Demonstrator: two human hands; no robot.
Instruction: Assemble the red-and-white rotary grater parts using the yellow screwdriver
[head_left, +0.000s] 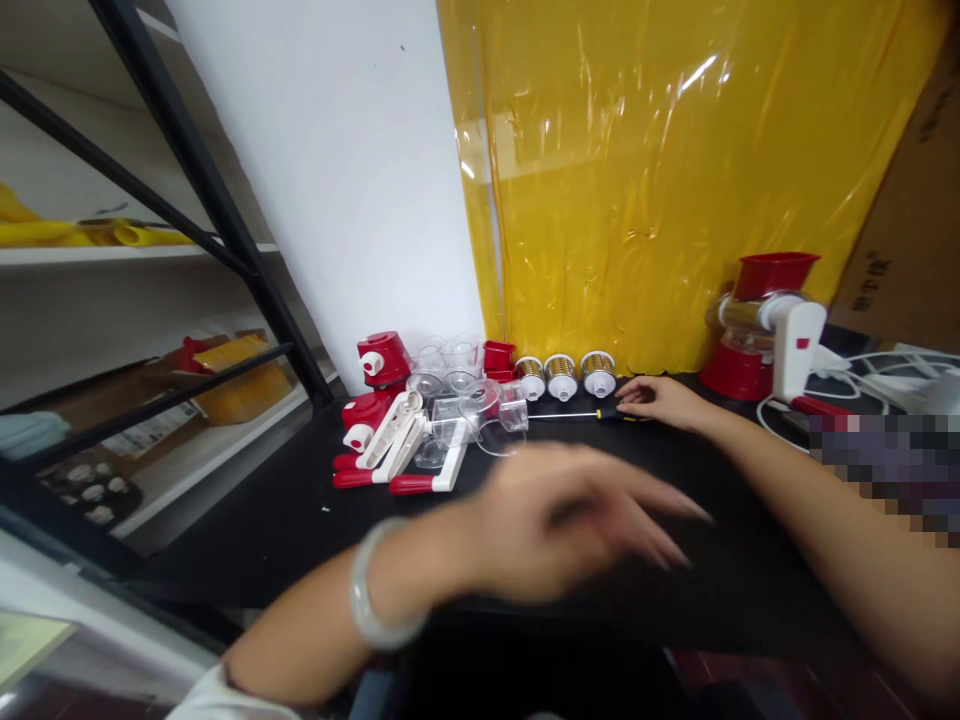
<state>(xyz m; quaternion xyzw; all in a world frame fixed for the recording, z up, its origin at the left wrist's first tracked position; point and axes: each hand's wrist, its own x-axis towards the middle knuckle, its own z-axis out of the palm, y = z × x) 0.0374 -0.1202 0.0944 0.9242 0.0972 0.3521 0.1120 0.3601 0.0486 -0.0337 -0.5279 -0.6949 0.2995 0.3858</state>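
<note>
My left hand (562, 520), with a pale bangle (361, 590) at its wrist, is over the front of the black table, blurred by motion. Its fingers stretch to the right, apart, and nothing is in them. Farther back, my right hand (656, 402) has its fingers closed on the dark handle of a screwdriver (566, 415), which lies along the table with its metal shaft pointing left. Behind the shaft stand several grater drums (561, 378) in a row. Left of it are clear plastic housings (461, 395) and white crank handles (401, 440) with red grips.
Red bases (382, 357) sit at the table's left back. An assembled rotary grater (765, 325) stands at the right beside white cables (885, 375). Yellow plastic sheeting (637, 180) hangs behind, and a black-framed shelf (232, 210) borders the left side.
</note>
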